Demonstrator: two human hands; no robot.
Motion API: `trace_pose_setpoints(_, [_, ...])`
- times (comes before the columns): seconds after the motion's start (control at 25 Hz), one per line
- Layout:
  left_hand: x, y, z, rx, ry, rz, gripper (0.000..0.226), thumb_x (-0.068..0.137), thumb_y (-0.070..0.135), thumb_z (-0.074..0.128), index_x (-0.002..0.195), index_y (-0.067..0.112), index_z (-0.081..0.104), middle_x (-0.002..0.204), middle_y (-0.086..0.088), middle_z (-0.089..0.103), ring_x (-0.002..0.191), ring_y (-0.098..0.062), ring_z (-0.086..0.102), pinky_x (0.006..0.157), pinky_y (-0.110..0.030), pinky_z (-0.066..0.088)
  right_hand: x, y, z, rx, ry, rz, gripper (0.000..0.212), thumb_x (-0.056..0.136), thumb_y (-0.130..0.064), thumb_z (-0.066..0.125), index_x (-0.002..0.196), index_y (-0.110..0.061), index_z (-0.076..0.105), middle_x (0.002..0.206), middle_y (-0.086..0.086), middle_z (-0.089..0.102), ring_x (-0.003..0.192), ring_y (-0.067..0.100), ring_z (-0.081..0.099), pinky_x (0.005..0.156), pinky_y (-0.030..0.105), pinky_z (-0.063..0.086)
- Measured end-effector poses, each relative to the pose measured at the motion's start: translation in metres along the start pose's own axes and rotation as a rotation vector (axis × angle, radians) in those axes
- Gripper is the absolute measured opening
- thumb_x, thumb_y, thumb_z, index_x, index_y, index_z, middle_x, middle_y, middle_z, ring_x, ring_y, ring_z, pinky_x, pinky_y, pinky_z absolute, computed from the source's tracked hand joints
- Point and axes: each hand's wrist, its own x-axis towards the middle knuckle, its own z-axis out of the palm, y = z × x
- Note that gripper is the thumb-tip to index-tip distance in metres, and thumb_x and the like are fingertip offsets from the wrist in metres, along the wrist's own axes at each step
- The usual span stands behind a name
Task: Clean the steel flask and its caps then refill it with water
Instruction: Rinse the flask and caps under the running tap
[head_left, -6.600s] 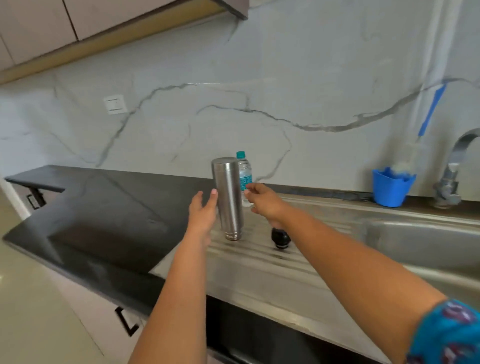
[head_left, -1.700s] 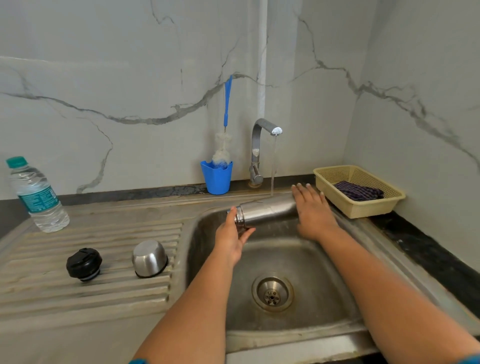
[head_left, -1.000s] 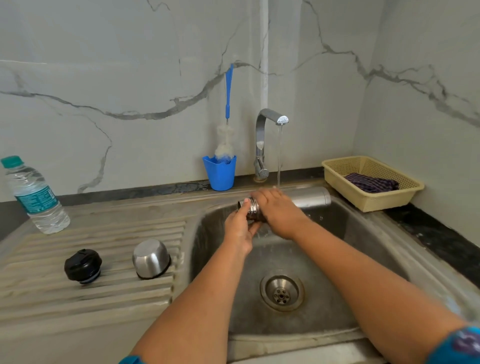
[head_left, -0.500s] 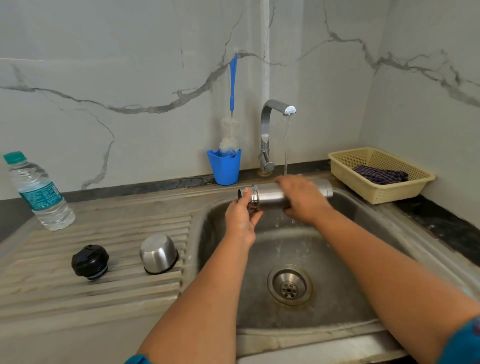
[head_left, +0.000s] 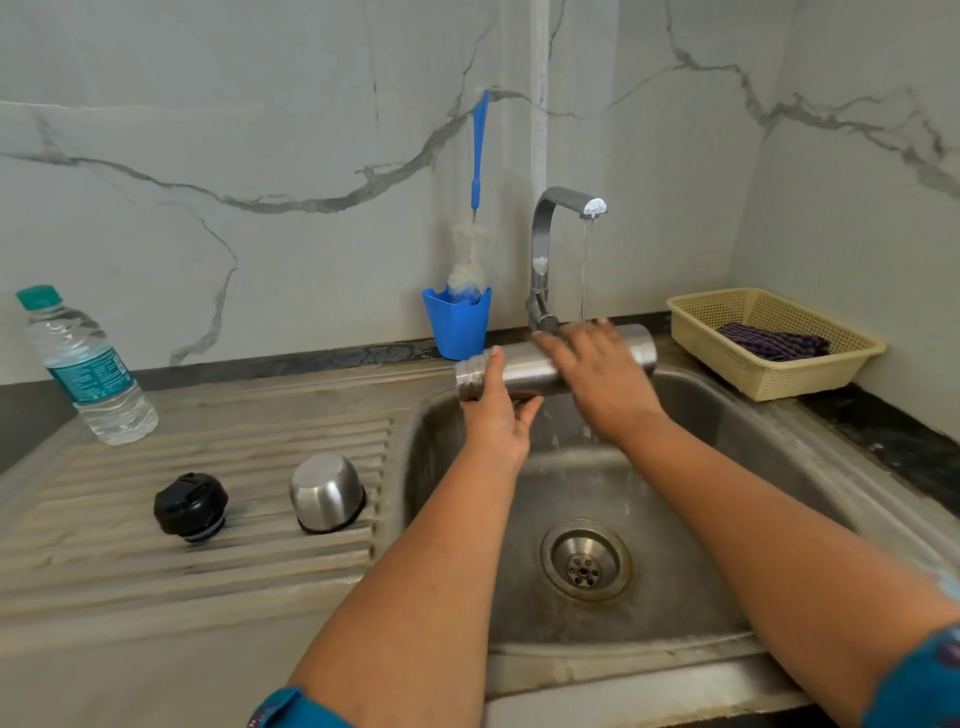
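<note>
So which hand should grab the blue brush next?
Probably the right hand. It only lies flat on the flask under the running tap, so it is free to let go. The left hand grips the flask near its mouth and keeps it up. The brush stands just behind.

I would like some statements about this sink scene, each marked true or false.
1. The steel flask lies sideways under running water from the tap. True.
2. The left hand grips its bottom end. False: it grips the threaded mouth end.
3. The black plastic cap sits inside the sink basin. False: it stands on the ridged drainboard.
4. The round steel cap stands mouth down. True.
</note>
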Motion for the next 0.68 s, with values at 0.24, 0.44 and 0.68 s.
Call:
trace_pose_setpoints(0.24, [-0.005, -0.001, -0.001, 0.013, -0.038, 0.048, 0.059, 0.085, 0.018, 0.074, 0.135, 0.021, 0.044, 0.138, -0.011, 0.053, 0.128, -0.032, 0.052, 0.095, -0.049, 0.05, -0.007, 0.038, -0.006, 0.167, -0.172, 0.281, 0.081, 0.068, -0.016, 0.079, 0.139, -0.018, 0.04, 0.137, 0.007, 0.049, 0.128, 0.025, 0.041, 0.116, 0.04, 0.025])
trace_pose_setpoints(0.44, [-0.007, -0.014, 0.002, 0.06, -0.067, 0.036, 0.06, 0.086, 0.016, 0.073, 0.139, 0.019, 0.043, 0.136, -0.015, 0.057, 0.123, -0.033, 0.057, 0.088, -0.044, 0.054, 0.006, -0.015, -0.005, 0.186, -0.126, -0.051, 0.076, 0.074, -0.011, 0.074, 0.141, -0.014, 0.038, 0.138, 0.008, 0.05, 0.129, 0.025, 0.045, 0.115, 0.039, 0.027])
trace_pose_setpoints(0.68, [0.003, 0.0, -0.006, 0.104, -0.088, 0.04, 0.064, 0.084, 0.012, 0.075, 0.138, 0.02, 0.042, 0.134, -0.016, 0.056, 0.125, -0.035, 0.055, 0.101, -0.05, 0.05, -0.013, 0.039, -0.007, 0.26, -0.287, 0.282, 0.081, 0.063, -0.027, 0.085, 0.132, -0.021, 0.044, 0.127, 0.003, 0.054, 0.116, 0.022, 0.049, 0.104, 0.036, 0.038])
